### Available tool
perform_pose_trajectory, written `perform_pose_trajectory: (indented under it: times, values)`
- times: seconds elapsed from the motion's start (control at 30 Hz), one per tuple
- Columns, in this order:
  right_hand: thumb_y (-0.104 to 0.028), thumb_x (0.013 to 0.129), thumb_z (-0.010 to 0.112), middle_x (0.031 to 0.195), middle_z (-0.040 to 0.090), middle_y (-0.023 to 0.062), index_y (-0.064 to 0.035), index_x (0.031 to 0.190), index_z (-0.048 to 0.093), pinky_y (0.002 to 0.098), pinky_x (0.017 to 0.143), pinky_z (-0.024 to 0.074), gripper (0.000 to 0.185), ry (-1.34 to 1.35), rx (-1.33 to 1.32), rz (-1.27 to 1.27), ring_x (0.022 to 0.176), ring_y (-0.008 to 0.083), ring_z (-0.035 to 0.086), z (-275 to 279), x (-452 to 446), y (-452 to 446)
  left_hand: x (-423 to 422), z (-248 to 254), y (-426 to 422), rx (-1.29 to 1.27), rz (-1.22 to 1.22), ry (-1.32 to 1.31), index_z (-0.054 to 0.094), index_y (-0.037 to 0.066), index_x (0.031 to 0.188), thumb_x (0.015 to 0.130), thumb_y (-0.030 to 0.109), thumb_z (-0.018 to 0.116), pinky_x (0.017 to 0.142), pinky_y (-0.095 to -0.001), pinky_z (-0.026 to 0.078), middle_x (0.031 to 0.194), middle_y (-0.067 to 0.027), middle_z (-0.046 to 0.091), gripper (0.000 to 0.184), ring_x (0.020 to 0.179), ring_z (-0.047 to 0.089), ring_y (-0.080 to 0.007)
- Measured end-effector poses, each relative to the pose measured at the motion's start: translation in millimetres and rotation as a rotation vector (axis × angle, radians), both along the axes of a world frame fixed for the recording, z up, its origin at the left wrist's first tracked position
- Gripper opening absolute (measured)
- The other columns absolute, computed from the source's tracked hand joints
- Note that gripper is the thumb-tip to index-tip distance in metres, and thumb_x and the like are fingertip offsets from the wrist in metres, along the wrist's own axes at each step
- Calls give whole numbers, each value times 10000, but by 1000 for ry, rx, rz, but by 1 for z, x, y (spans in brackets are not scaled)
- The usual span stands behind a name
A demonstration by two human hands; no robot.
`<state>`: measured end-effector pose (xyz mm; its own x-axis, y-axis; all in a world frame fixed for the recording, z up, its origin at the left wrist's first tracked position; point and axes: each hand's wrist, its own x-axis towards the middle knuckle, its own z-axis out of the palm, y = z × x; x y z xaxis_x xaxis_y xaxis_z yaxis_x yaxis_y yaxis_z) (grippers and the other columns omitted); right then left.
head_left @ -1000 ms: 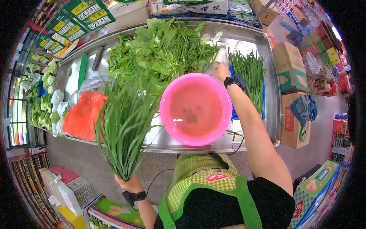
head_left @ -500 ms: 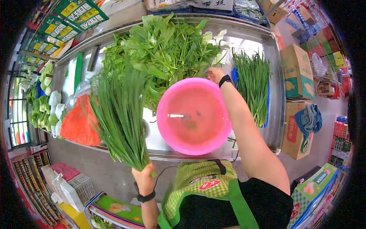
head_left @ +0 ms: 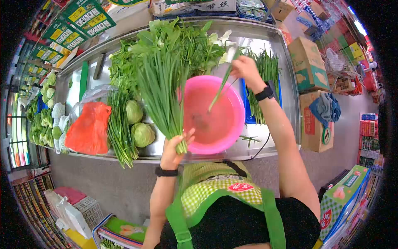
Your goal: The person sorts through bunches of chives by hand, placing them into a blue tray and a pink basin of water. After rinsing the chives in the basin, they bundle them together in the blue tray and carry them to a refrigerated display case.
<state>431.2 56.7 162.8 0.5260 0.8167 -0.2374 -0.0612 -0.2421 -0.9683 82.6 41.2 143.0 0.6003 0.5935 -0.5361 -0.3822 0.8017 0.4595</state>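
My left hand [head_left: 171, 154] is wrapped round the lower ends of a thick bunch of garlic chives [head_left: 162, 91]. The bunch stands upright in view, fanning away from me along the left side of a pink basin [head_left: 241, 112], partly over its rim. Murky water with dark bits fills the basin. Over the basin's far right edge, my right hand [head_left: 247, 71] pinches a few loose chive stalks [head_left: 223, 84], which hang down over the water. Just beyond that hand, more chives [head_left: 267, 72] lie in a blue tray [head_left: 249, 114].
Leafy greens [head_left: 124, 62] are heaped at the back of the metal table [head_left: 275, 143]. Left of the basin are two cabbages [head_left: 143, 135], another chive bunch [head_left: 119, 128] and a red plastic bag [head_left: 89, 129]. Chive scraps [head_left: 249, 140] lie near the front edge. Cardboard boxes [head_left: 309, 62] stand at right.
My left hand has swung the chive bunch right, up to the basin, uncovering the cabbages and another bunch. My right hand has left the basin's far rim and now holds loose stalks.
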Motion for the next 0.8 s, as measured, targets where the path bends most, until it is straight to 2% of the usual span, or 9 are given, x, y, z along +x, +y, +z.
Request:
perform_pose_trajectory:
  times: [0.17,0.27,0.37,0.4,0.43,0.53,0.63,0.7,0.8]
  values:
    - [-176,809,532,716,586,70,-4,830,531,240,491,489,173,75,-126,310,551,133,593,5,-89,-19,-1,-3,-5,50,-60,19,535,-37,847,732,20,553,869,-481,438,860,-121,590,130,1038,514,-379]
    - [-159,773,536,638,589,86,29,748,533,261,435,480,190,109,-68,323,519,158,602,-8,-120,-20,-11,-3,-15,63,-154,123,518,-19,971,739,44,547,763,-450,501,904,-117,585,242,996,544,-359]
    - [-140,768,537,629,579,79,22,724,520,257,426,472,168,145,-59,293,513,151,600,-9,-141,-20,-16,8,-22,18,-154,-14,441,-47,1115,735,5,517,774,-450,508,1028,-182,544,391,928,570,-325]
    - [-132,768,537,624,572,76,16,711,512,255,422,468,161,139,-60,289,513,148,600,-9,-145,-21,-18,9,-24,-32,-163,31,400,-44,1179,732,6,517,733,-421,522,1086,-184,531,465,839,591,-269]
    - [-132,768,537,624,572,76,16,711,512,255,422,468,161,137,-59,289,513,148,600,-10,-147,-22,-22,6,-26,-30,-163,29,400,-44,1179,732,6,517,733,-421,522,1086,-184,531,465,839,591,-269]
    - [-124,767,537,625,564,73,12,699,511,262,417,464,154,177,-60,271,488,138,580,-16,-152,-21,-36,-5,-30,-53,-205,48,453,-11,1107,733,5,520,589,-322,499,1004,-133,568,381,691,560,-183]
    - [-126,750,555,625,560,65,7,711,543,257,412,447,139,147,-9,192,457,126,546,-22,-135,-7,-48,-7,-34,-13,-203,54,469,3,1051,731,-3,521,553,-294,479,904,-107,572,324,643,538,-161]
    - [-144,768,552,681,593,56,-15,751,552,233,498,470,130,111,38,168,569,114,582,-19,-114,6,-53,-1,-36,2,-192,68,470,7,1031,724,-17,528,548,-298,478,847,-93,558,314,646,543,-165]
    - [-158,757,575,672,608,72,-8,740,599,240,485,453,152,-165,6,106,575,104,566,-8,-64,34,-61,5,-38,12,-141,108,475,3,1031,717,-20,545,533,-303,482,841,-103,566,323,622,548,-173]
